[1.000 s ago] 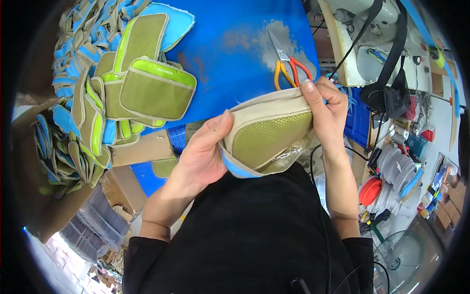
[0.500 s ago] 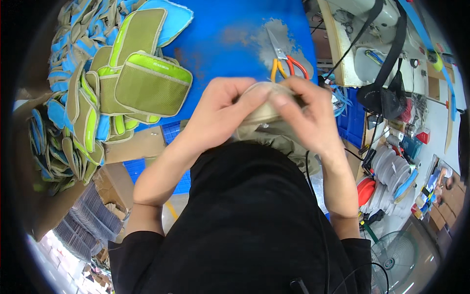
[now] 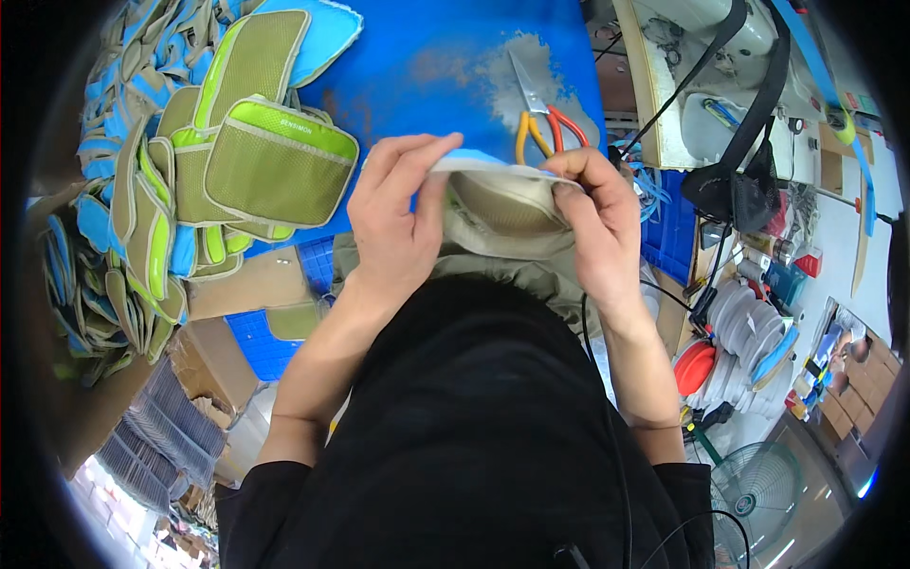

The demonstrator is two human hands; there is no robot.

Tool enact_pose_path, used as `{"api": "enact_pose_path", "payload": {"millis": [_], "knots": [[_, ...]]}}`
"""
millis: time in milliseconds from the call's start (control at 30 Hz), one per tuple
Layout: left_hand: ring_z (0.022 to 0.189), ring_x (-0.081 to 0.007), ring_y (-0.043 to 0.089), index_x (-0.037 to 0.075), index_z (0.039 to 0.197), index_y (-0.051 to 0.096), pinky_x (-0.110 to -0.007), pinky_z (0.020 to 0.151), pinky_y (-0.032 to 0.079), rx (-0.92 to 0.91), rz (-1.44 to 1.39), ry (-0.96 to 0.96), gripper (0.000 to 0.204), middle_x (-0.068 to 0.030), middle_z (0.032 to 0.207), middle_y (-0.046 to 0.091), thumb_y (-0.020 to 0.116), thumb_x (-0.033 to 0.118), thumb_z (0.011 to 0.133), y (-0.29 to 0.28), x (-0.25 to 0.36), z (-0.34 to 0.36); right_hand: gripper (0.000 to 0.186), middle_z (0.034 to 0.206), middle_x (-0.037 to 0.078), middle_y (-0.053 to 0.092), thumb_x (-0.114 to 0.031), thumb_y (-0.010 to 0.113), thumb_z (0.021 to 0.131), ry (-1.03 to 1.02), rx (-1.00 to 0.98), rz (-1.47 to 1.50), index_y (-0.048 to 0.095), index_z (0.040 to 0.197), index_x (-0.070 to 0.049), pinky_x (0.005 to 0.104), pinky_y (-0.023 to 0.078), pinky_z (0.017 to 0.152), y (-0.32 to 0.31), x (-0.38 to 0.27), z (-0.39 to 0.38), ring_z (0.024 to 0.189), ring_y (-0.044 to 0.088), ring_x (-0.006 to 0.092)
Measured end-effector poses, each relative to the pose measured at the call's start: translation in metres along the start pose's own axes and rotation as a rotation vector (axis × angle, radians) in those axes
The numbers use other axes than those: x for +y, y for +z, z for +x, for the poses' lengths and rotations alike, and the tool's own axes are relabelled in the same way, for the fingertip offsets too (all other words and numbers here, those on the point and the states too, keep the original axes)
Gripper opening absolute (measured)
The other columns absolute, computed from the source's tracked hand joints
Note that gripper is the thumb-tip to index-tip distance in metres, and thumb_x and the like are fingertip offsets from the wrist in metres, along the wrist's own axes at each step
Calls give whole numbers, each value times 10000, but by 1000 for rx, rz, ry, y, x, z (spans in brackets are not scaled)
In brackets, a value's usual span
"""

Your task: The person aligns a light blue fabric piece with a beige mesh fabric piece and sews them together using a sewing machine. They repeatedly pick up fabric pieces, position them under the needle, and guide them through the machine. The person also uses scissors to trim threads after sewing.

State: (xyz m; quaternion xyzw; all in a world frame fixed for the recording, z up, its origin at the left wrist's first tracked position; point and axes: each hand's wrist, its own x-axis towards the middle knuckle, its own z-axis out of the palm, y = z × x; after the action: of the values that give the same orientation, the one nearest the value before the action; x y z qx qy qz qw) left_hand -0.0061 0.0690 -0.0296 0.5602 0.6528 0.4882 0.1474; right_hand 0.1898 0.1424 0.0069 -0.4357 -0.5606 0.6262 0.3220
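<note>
A small fabric piece (image 3: 507, 211), with olive mesh, pale edging and a blue face at the top, is stretched between my hands over my lap. My right hand (image 3: 604, 218) pinches its right edge between thumb and fingers. At the left end, my left hand (image 3: 398, 213) holds it, thumb in front and fingers reaching up behind; part of that grip is hidden. Just beyond the piece lie scissors (image 3: 536, 116) with orange and red handles, their blades pointing away. To the left is a heap of olive, lime-green and blue fabric pouches (image 3: 282, 163).
A blue work surface (image 3: 408, 71) spreads ahead. Cardboard boxes (image 3: 251, 283) stand at the lower left, beside stacked grey sheets (image 3: 171, 427). A sewing machine (image 3: 706, 28) is at the far right, with white spools (image 3: 749, 327) and a fan (image 3: 758, 493) nearer me.
My hands have moved apart, the left one going left with its fingers raised. The fabric piece, bunched between my fingers before, is now spread, showing its mesh and blue face.
</note>
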Motion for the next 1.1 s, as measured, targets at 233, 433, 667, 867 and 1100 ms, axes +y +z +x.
{"api": "enact_pose_path", "payload": {"millis": [233,433,667,867,1100], "knots": [[879,-126,661,17,1060,728,-293,785,521,-286,-965,-770,134,-56,937,726,672,124,1003,1,22,-13,255,783,43,646,-39,410,815,101,23,215,654,834,33,232,414,673,-15,18,12,726,538,88],[879,-60,620,26,1094,676,-257,806,502,-526,-1437,-984,204,-4,991,693,682,217,1024,0,33,-15,179,679,5,515,-66,436,774,58,110,261,594,742,12,258,303,576,-30,30,16,620,398,79],[845,-21,565,-21,1081,685,-214,730,468,-533,-808,-641,174,21,951,675,676,142,1019,1,25,-7,65,698,17,365,-89,439,743,70,133,375,403,694,-66,282,327,590,-42,24,21,645,352,133],[869,-38,596,-13,1086,705,-221,763,484,-484,-1065,-766,151,4,943,688,664,115,1017,-1,35,-8,111,685,10,459,-72,430,754,76,130,525,510,701,-18,266,308,572,-43,46,21,631,385,95],[913,-62,634,-6,1094,709,-245,832,497,-433,-1319,-836,148,-26,992,722,682,96,989,-2,40,-6,49,737,39,401,-80,425,779,101,150,483,427,734,-59,291,372,623,-38,48,24,676,405,157]]}}
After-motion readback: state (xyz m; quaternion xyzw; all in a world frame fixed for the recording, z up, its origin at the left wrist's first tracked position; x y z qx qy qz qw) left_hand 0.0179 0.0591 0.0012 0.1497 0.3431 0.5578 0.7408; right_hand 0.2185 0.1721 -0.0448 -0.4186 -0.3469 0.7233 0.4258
